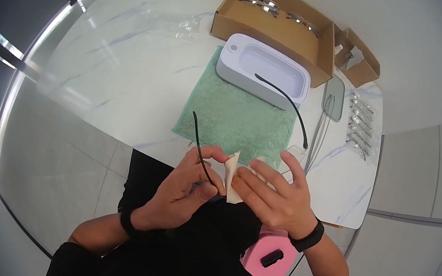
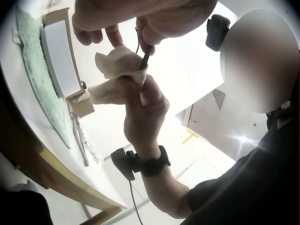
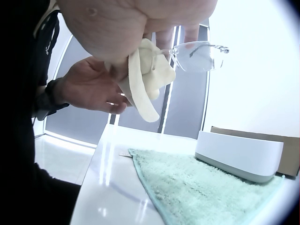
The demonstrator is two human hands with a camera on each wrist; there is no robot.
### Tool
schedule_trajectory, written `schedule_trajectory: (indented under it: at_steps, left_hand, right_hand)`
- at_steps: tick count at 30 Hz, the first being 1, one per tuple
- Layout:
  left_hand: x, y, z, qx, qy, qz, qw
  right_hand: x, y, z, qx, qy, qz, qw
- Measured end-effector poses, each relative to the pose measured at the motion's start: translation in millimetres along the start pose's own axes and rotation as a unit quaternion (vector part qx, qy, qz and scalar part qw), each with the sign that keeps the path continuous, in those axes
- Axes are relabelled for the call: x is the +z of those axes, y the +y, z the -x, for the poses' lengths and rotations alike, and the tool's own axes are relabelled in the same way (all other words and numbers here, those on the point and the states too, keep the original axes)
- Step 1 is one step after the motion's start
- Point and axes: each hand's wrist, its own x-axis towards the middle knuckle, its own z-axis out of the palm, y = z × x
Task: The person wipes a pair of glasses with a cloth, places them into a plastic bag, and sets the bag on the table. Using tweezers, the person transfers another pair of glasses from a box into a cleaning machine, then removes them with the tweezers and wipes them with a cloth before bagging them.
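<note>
- The left hand [image 1: 183, 187] pinched a black temple arm of the rimless glasses [image 3: 199, 54] between thumb and curled fingers, close to the hinge end, with the arm's free tip rising up and away from the knuckles.
- The right hand [image 1: 275, 197] pressed a cream cloth [image 1: 230, 177] against the frame; its thumb and forefinger clamped the folded cloth while the other fingers stretched out nearly straight.
- The glasses sat between the two hands, held over the near edge of the table [image 1: 125, 81], just short of the green towel [image 1: 236, 114]; one clear lens stuck out beyond the right fingertips in the right wrist view.
- To wipe well, I judge the cloth should stay wrapped on both faces of the lens, and the left grip should stay near the hinge so the thin frame does not twist.
- Beyond the fingertips stood the white cleaner tub [image 1: 264, 69], lid open.
</note>
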Motion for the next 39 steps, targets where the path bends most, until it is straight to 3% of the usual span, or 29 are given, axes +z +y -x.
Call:
schedule_trajectory:
  at_steps: [5,10,17,20,23,24,26,27,28,29,30,31,33,34,36,39]
  left_hand:
    - [3,2,-2,0.034,0.019,-0.017,0.999]
    - [-1,3,-3,-0.013,0.038,0.032,0.999]
    - [1,0,0,-0.011,0.054,0.121,0.991]
    - [-3,3,0,-0.009,0.042,0.094,0.995]
    - [-6,3,0,-0.012,0.071,0.158,0.985]
    - [-12,2,2,-0.019,0.08,0.157,0.984]
    - [-18,-1,3,-0.026,0.089,0.155,0.984]
    - [-19,-2,3,0.017,0.093,0.094,0.991]
    - [-21,-3,3,0.061,0.096,0.033,0.993]
    - [-22,-3,3,0.061,0.094,0.033,0.993]
    - [-24,-3,3,0.094,0.081,-0.013,0.992]
    - [-25,-3,4,0.128,0.069,-0.058,0.988]
    - [-25,-3,4,0.127,0.054,-0.064,0.988]
    - [-24,-3,4,0.125,0.041,-0.071,0.989]
    - [-24,-5,3,0.139,0.023,-0.075,0.987]
    - [-21,-2,2,0.15,0.0,-0.085,0.985]
  right_hand:
    - [-3,1,-1,0.001,0.016,0.008,1.0]
    - [-8,7,3,-0.015,0.003,0.043,0.999]
    - [-8,5,4,-0.004,0.027,0.038,0.999]
    - [-13,3,7,0.011,0.03,-0.011,0.999]
    - [-20,-1,18,0.053,0.062,-0.103,0.991]
    - [-20,-3,23,0.12,0.131,-0.156,0.972]
    - [-17,-7,37,0.244,0.236,-0.259,0.904]
    - [-16,-11,39,0.245,0.237,-0.259,0.904]
    - [-15,-16,40,0.368,0.303,-0.445,0.758]
    - [-13,-19,43,0.464,0.347,-0.597,0.556]
    - [-5,-20,51,0.461,0.328,-0.66,0.494]
    - [3,-24,53,0.462,0.33,-0.658,0.494]
    - [20,-35,47,0.499,0.323,-0.743,0.308]
    - [25,-40,44,0.499,0.327,-0.741,0.307]
    - [32,-45,37,0.488,0.283,-0.795,0.224]
    - [37,-47,31,0.46,0.263,-0.826,0.194]
